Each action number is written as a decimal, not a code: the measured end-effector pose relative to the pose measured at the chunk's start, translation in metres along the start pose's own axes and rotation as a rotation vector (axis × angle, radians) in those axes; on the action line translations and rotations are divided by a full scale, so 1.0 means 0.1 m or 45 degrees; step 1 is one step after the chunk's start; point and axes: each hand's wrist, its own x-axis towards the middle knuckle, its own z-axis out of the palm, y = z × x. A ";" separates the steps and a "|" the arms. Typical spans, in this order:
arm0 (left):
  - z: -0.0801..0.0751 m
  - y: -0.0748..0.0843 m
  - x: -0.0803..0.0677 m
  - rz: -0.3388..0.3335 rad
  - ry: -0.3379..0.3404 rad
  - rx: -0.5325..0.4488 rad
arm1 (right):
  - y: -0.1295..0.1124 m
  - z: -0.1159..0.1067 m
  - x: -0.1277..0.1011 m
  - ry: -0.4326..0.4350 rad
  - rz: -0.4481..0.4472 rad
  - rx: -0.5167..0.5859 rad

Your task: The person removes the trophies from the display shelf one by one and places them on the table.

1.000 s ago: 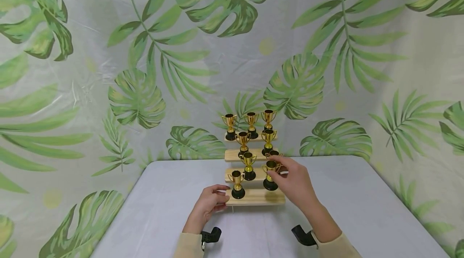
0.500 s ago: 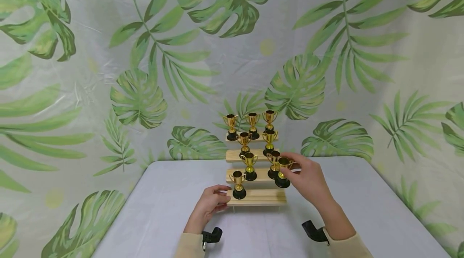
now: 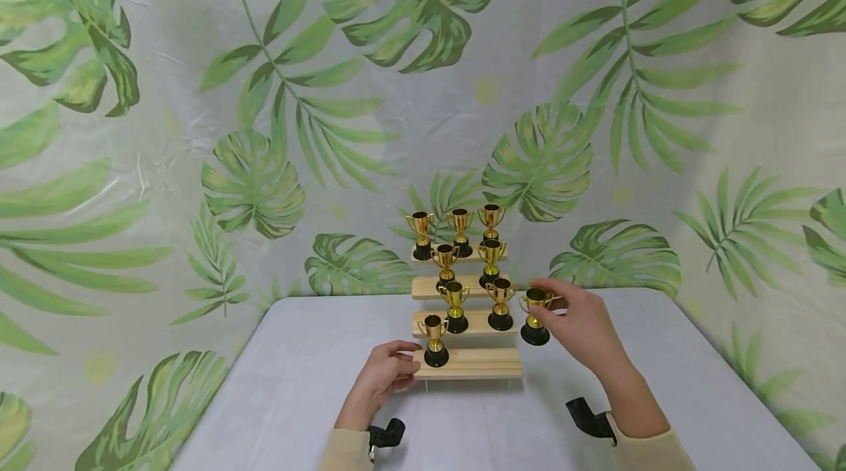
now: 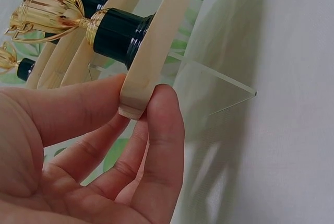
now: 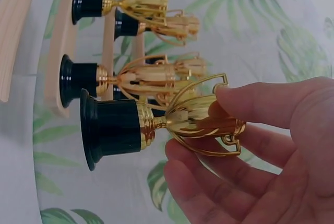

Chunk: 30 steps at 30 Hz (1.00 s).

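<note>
A wooden stepped stand (image 3: 465,364) with clear legs stands at the middle of the grey table (image 3: 297,383); several small gold trophy cups on black bases sit on its steps. My right hand (image 3: 575,324) pinches one gold trophy (image 3: 535,317) (image 5: 156,122) by its cup and holds it in the air just right of the stand, off the steps. My left hand (image 3: 386,375) pinches the left end of the lowest step (image 4: 141,78) between thumb and fingers, next to the trophy (image 3: 434,339) (image 4: 78,23) standing there.
A leaf-print cloth (image 3: 264,126) hangs behind and on both sides of the table. Bare grey tabletop lies left and right of the stand. Black wrist-camera mounts (image 3: 588,419) show near both cuffs.
My right hand lifted a trophy off the right of the lowest step and carried it rightward past the stand's edge. The left hand stayed on the step.
</note>
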 end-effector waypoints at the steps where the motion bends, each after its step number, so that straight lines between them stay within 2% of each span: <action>1: 0.00 0.00 0.00 0.005 -0.001 0.001 | 0.01 -0.01 0.00 0.001 0.009 -0.008; 13: -0.01 -0.02 0.01 -0.002 0.006 0.003 | 0.17 0.01 0.07 -0.013 0.086 -0.029; 30: -0.02 -0.02 0.01 0.008 -0.005 -0.002 | 0.50 0.22 0.15 0.006 0.093 -0.037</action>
